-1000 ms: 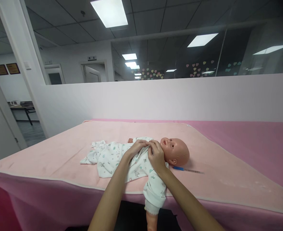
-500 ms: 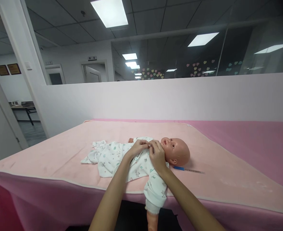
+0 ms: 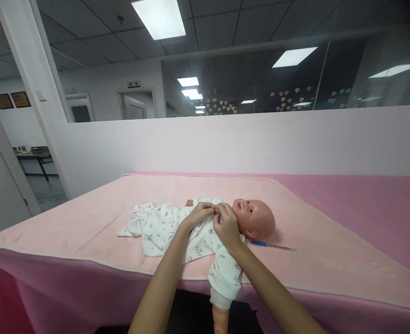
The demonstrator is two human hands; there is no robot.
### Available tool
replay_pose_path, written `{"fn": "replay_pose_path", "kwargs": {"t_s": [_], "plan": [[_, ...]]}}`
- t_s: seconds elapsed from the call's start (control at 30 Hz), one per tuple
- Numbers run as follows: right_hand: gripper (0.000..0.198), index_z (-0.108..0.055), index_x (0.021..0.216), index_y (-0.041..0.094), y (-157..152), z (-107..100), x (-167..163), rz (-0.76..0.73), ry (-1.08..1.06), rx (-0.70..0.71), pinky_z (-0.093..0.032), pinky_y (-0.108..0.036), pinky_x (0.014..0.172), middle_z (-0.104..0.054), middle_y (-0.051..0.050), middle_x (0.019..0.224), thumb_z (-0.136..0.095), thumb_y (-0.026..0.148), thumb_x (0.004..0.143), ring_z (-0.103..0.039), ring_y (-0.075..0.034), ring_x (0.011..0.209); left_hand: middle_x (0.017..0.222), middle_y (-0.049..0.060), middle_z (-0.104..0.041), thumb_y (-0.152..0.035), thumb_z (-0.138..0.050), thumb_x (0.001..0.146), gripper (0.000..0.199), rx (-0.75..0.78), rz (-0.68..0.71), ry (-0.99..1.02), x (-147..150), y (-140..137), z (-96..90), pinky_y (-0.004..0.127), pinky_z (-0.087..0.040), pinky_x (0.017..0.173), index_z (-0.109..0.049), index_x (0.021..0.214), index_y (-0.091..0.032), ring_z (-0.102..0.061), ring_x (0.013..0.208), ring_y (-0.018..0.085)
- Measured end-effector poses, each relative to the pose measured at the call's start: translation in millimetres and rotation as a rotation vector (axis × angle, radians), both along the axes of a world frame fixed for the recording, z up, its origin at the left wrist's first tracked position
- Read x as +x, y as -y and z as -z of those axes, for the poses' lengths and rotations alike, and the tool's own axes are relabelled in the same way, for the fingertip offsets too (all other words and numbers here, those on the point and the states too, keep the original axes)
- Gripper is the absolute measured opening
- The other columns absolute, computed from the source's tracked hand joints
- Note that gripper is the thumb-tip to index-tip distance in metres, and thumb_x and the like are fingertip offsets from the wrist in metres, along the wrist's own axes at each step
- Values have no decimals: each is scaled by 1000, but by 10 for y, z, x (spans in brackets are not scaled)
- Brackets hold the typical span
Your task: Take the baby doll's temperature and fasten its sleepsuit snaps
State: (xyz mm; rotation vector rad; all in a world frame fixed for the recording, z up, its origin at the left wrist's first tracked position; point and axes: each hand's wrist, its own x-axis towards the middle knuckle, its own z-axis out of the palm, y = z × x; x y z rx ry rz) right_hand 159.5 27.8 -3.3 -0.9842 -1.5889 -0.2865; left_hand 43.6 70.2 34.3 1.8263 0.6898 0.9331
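A baby doll lies on its back with its head to the right. It wears a white baby outfit printed with small green and grey figures. My left hand rests on the doll's chest, its fingers bent and pinching at the front of the outfit near the neck. Close against it, my right hand has its thumb and fingers closed at the same spot, just below the chin. What lies between the fingertips is mostly hidden, but cloth is around them. A round snap shows beside my left wrist.
By the doll's head lies a thin clear stick with a blue end, like a thermometer. A peach sheet covers the pink table. One doll arm hangs over the near edge. Behind stands a low white wall with glass above.
My right thumb has shifted slightly to the left and bent at the collar. My left hand, the doll and the blue-ended stick stay where they were.
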Motion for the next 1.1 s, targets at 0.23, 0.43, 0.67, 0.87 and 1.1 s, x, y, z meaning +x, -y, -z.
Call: {"fn": "replay_pose_path", "kwargs": {"t_s": [0.23, 0.43, 0.67, 0.87, 1.1], "plan": [[29, -54, 87, 18, 18, -12, 4, 13, 13, -31, -43, -33, 71, -55, -6, 80, -35, 3, 70, -50, -20, 79, 67, 0, -58, -18, -51, 65, 14, -39, 43, 21, -18, -13, 6, 24, -37, 67, -62, 69, -12, -50, 68, 12], [31, -54, 89, 18, 8, -3, 10, 5, -2, -6, -44, -33, 72, -55, -6, 84, -34, 2, 71, -50, -20, 81, 71, 0, -58, -18, -52, 65, 14, -99, 78, 23, -20, 26, -50, 25, -37, 70, -62, 72, -13, -50, 71, 13], [28, -53, 92, 18, 26, -14, -2, 29, -21, 13, -43, -35, 76, -56, -7, 88, -33, 5, 76, -50, -20, 85, 73, 1, -60, -21, -50, 69, 13, -84, 6, 41, -21, 10, -28, 27, -38, 76, -61, 70, -13, -51, 76, 14], [31, -54, 92, 18, 25, -9, 5, 20, -7, 17, -43, -34, 74, -56, -6, 84, -33, 3, 75, -51, -19, 82, 81, 4, -63, -26, -59, 70, 18, -86, 28, 48, -13, -12, -4, 27, -39, 77, -65, 80, -13, -54, 81, 15], [31, -55, 92, 18, 14, 0, 8, 23, -14, 34, -43, -34, 73, -57, -6, 84, -32, 3, 75, -51, -19, 81, 82, 5, -63, -29, -61, 70, 23, -65, 44, 52, -30, -26, 24, 26, -40, 73, -65, 85, -12, -55, 78, 14]]}}
